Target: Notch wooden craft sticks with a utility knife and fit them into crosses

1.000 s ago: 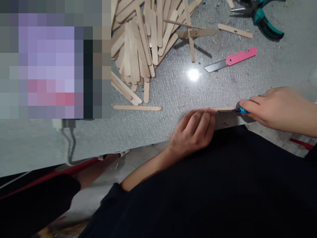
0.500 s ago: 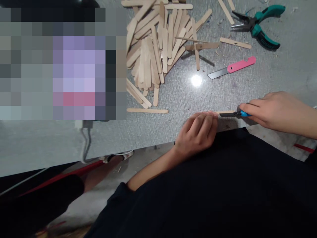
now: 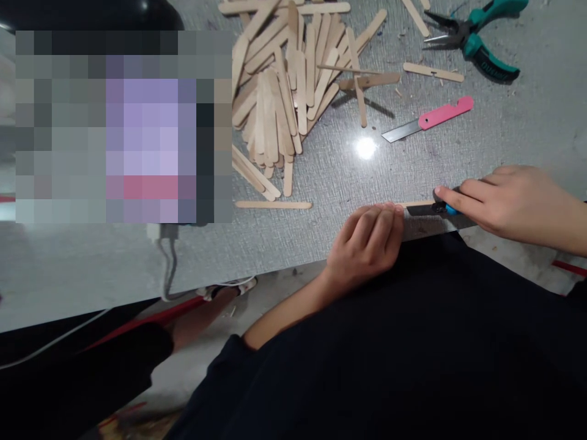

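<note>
Near the table's front edge, my left hand (image 3: 367, 241) is closed, its fingertips pressing a wooden craft stick (image 3: 414, 204) onto the grey table. Only part of that stick shows between my hands. My right hand (image 3: 509, 201) is closed around a blue-handled utility knife (image 3: 452, 209), most of its handle hidden in the palm. The knife's dark blade (image 3: 419, 211) lies along the near side of the stick and points toward my left fingertips. I cannot tell whether the edge cuts into the wood.
A pile of craft sticks (image 3: 275, 116) lies beyond my left hand, one stick (image 3: 274, 205) apart from it. A pink-handled knife (image 3: 444, 113) has its blade exposed. Pliers (image 3: 472, 40) lie spread at the back right. A cable (image 3: 169, 269) hangs at the left; a person's leg shows below.
My right index finger has stretched forward over the top of the knife. My left hand stays on the stick. The whole view has shifted slightly.
</note>
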`<move>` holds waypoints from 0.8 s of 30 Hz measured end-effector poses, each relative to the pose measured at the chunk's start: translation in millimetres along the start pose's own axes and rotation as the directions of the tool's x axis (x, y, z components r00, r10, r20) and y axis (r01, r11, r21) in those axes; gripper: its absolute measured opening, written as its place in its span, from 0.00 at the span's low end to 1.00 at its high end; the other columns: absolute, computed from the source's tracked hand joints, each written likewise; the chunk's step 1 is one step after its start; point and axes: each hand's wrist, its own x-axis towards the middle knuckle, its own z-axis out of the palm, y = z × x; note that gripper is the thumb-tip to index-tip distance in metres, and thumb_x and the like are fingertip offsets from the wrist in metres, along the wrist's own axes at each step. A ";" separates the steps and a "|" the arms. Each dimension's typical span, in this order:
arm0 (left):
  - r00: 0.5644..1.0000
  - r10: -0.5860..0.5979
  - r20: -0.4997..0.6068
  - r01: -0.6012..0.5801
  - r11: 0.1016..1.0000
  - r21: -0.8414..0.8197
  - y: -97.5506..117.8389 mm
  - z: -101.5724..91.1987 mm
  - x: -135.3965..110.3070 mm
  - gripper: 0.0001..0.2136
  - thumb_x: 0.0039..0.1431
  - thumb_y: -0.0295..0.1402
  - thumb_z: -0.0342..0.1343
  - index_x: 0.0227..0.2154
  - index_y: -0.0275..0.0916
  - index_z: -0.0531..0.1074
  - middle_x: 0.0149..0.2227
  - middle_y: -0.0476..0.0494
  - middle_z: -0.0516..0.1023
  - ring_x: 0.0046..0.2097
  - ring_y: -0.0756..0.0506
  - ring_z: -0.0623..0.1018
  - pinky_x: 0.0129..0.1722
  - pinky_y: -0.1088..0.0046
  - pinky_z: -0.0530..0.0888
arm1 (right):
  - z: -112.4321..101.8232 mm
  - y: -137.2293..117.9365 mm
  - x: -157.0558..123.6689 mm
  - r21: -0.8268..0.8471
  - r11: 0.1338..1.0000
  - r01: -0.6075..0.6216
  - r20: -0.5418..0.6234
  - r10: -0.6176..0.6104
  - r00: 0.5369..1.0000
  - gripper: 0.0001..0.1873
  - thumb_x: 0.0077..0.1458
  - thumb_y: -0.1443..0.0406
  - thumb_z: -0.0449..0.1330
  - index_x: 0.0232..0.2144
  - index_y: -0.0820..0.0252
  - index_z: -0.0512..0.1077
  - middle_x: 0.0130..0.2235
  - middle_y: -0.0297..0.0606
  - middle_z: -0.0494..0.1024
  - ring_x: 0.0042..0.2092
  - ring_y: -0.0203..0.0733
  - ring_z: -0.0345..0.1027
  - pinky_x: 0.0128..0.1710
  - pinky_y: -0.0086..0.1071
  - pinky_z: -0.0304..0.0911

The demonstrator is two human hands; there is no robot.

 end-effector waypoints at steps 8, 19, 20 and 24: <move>0.997 0.036 -0.066 -0.029 0.995 0.100 2.2 0.7 6.5 0.16 0.73 0.25 0.68 0.61 0.35 0.80 0.46 0.37 0.90 0.44 0.40 0.88 0.47 0.60 0.87 | 12.9 0.5 -7.1 -0.068 0.997 0.025 -0.050 -0.028 0.998 0.38 0.73 0.77 0.52 0.80 0.56 0.67 0.45 0.39 0.88 0.36 0.46 0.69 0.40 0.42 0.53; 0.998 0.036 -0.058 -0.029 0.993 0.111 1.4 -1.1 7.8 0.12 0.74 0.25 0.67 0.57 0.38 0.81 0.44 0.40 0.89 0.44 0.41 0.87 0.46 0.61 0.86 | 12.6 -3.6 -8.7 0.051 0.997 -0.060 0.015 0.059 0.998 0.33 0.80 0.70 0.50 0.82 0.53 0.63 0.54 0.42 0.90 0.36 0.47 0.71 0.39 0.43 0.53; 0.996 0.062 -0.064 -0.052 0.987 0.154 1.4 -2.5 10.3 0.10 0.74 0.26 0.67 0.55 0.38 0.82 0.43 0.41 0.89 0.44 0.42 0.87 0.45 0.63 0.86 | 9.9 -4.3 -7.3 0.050 0.997 -0.062 0.022 0.061 0.998 0.32 0.80 0.70 0.49 0.81 0.54 0.65 0.53 0.42 0.90 0.35 0.47 0.71 0.39 0.43 0.53; 0.988 0.121 -0.095 -0.093 0.962 0.257 1.4 -5.9 18.4 0.06 0.73 0.24 0.68 0.49 0.36 0.84 0.41 0.42 0.89 0.42 0.43 0.85 0.45 0.66 0.86 | 1.2 -6.7 -2.9 0.078 0.990 -0.116 0.049 0.113 0.992 0.30 0.81 0.68 0.48 0.78 0.52 0.69 0.52 0.41 0.91 0.33 0.45 0.69 0.37 0.43 0.51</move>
